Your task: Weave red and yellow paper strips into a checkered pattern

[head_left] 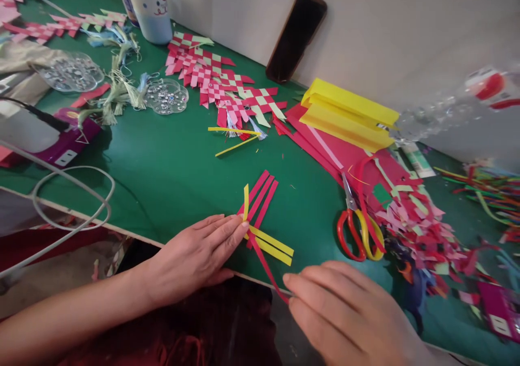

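Several red and yellow paper strips lie crossed on the green table near its front edge. My left hand lies flat with fingers stretched out, its fingertips pressing the strips where they cross. My right hand, fingers pinched together, holds the lower end of one red strip at the table edge. A short yellow strip stands up at my left fingertips.
Red-and-yellow scissors lie right of the strips beside a heap of paper scraps. Folded yellow paper, woven paper pieces, a phone leaning on the wall, a bottle, bead dishes and a cable surround the work.
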A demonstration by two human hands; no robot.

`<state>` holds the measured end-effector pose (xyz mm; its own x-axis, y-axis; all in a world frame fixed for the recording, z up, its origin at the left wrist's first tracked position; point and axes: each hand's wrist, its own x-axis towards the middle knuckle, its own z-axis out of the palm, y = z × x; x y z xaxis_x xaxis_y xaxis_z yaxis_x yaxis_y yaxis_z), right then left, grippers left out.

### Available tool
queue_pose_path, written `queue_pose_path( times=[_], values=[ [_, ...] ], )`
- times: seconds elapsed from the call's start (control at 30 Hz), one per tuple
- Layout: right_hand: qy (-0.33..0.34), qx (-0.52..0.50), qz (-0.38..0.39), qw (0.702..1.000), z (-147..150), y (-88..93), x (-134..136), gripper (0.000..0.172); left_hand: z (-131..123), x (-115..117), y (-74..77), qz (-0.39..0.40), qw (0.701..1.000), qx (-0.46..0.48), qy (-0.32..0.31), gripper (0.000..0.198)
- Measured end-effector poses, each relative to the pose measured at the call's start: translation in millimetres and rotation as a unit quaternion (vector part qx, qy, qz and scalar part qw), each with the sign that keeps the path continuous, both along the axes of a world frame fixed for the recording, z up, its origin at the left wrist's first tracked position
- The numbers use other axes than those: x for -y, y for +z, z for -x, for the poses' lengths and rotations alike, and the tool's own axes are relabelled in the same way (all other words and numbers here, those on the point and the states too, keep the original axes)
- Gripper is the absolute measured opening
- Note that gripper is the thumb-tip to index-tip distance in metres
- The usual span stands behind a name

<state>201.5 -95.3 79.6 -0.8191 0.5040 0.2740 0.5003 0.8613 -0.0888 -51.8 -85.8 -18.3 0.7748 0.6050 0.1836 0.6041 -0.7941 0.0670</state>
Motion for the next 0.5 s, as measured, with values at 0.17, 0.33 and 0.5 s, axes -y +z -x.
queue_pose_path(
  times=[0.17, 0.33, 0.5],
  values=[
    [0.001, -0.043, 0.033, 0.999, 19, 1.3, 11, 0.039, 0, 1, 1.3, 0.025, 1.0, 0.01, -0.005, 0.067],
    [0.03, -0.013, 0.082, 0.996, 34, 16.6, 3, 0.034, 0, 1, 1.3, 0.026, 0.999, 0.029, -0.004, 0.063],
    [0.04, -0.032, 0.1, 0.994, 34, 24.8, -18, 0.026, 1, 0, 0.3, 0.034, 0.998, 0.049, -0.003, 0.063]
  ],
)
